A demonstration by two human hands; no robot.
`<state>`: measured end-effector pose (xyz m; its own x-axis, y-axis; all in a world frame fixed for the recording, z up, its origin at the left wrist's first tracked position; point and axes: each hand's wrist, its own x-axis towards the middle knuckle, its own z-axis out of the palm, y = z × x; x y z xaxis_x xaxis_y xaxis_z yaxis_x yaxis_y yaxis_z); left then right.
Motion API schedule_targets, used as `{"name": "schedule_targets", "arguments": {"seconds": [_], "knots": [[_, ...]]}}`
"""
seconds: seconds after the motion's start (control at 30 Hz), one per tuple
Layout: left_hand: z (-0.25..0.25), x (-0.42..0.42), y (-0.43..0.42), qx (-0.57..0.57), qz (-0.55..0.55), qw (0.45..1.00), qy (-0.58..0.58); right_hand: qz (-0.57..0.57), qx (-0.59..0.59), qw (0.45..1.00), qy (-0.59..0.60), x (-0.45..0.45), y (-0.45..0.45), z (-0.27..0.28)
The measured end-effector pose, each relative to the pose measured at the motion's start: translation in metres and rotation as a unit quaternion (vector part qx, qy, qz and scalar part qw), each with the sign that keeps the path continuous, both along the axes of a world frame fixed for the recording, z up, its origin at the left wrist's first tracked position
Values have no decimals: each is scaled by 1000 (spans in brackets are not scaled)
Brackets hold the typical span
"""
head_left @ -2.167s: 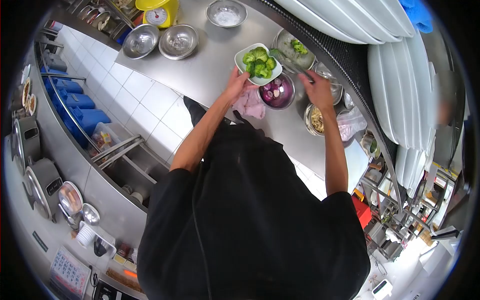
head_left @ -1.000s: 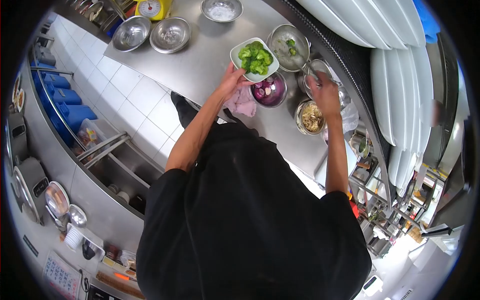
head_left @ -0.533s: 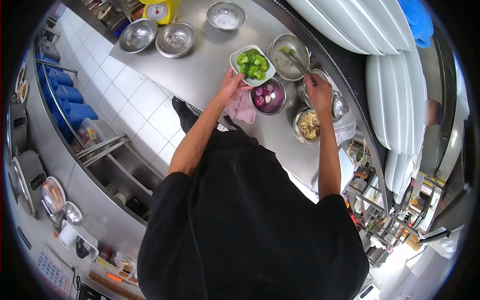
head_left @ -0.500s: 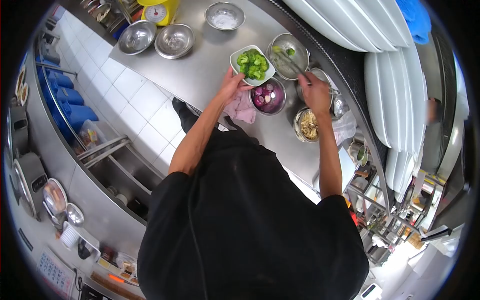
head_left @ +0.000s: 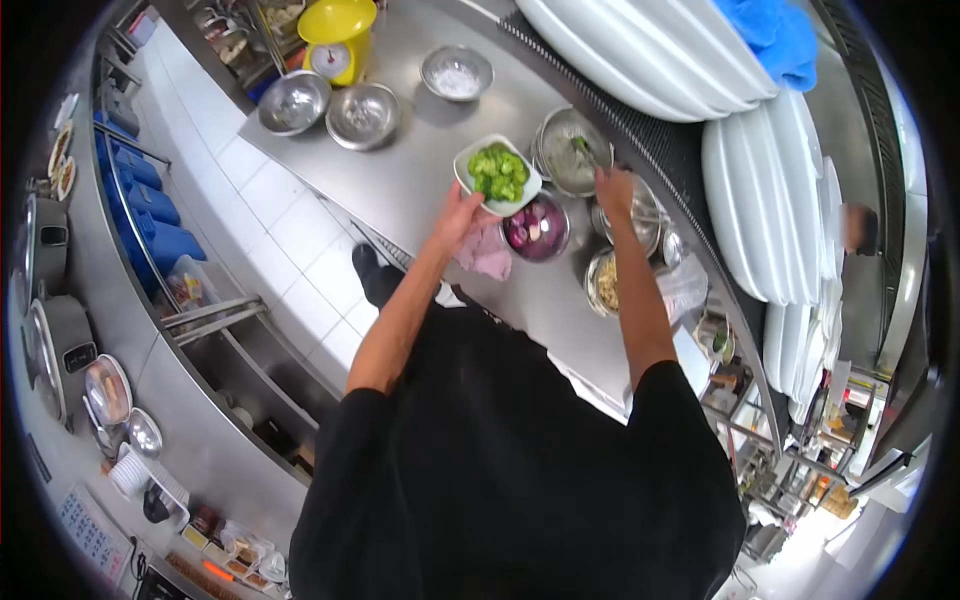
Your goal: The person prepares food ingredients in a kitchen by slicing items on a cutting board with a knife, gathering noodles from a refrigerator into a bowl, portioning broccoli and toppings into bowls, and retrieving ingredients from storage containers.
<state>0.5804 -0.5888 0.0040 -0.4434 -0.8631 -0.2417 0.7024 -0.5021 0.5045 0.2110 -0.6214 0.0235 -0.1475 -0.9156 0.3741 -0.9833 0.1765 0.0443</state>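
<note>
My left hand [head_left: 460, 217] is closed on the near left edge of a white square bowl [head_left: 521, 207] filled with broccoli [head_left: 497, 174]. My right hand [head_left: 614, 190] is closed on metal tongs, whose tips reach into a steel bowl [head_left: 562, 180]; a green piece [head_left: 582, 145] shows there beside the tips. Below the white bowl stands a steel bowl with purple onion pieces [head_left: 535, 228]. Under my right forearm, partly covered, is a container of pale shredded food [head_left: 607, 283]. A pink cloth [head_left: 486, 253] lies beside the onion bowl.
Stacked white plates [head_left: 750, 200] stand on the shelf at right. Two steel bowls [head_left: 363, 117] and a yellow scale [head_left: 338, 62] are at the far left of the counter [head_left: 420, 150]. A bowl of white powder [head_left: 456, 77] stands behind. Another person's head [head_left: 858, 229] shows at right.
The view has shifted, so the counter appears lower. My right hand has moved closer to the steel bowl, and the tongs now point deeper into it. My left hand still holds the white bowl.
</note>
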Motion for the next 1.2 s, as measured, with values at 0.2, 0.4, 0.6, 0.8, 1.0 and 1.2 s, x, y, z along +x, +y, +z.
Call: {"name": "schedule_targets", "arguments": {"seconds": [0.2, 0.4, 0.6, 0.8, 1.0, 1.2], "knots": [[6, -8, -5, 42, -21, 998, -51, 35, 71, 970, -230, 122, 72, 142], [16, -4, 6, -7, -49, 994, -94, 148, 126, 948, -253, 176, 101, 158], [8, 31, 54, -1, -38, 988, -147, 34, 53, 972, -227, 120, 96, 142], [51, 55, 132, -41, -19, 990, -133, -67, 96, 928, -354, 71, 27, 7], [65, 55, 191, -36, -60, 984, -161, 77, 211, 890, -396, 125, 163, 81], [94, -30, 239, -57, -166, 970, -166, 37, 199, 694, -690, 102, 339, 115]]}}
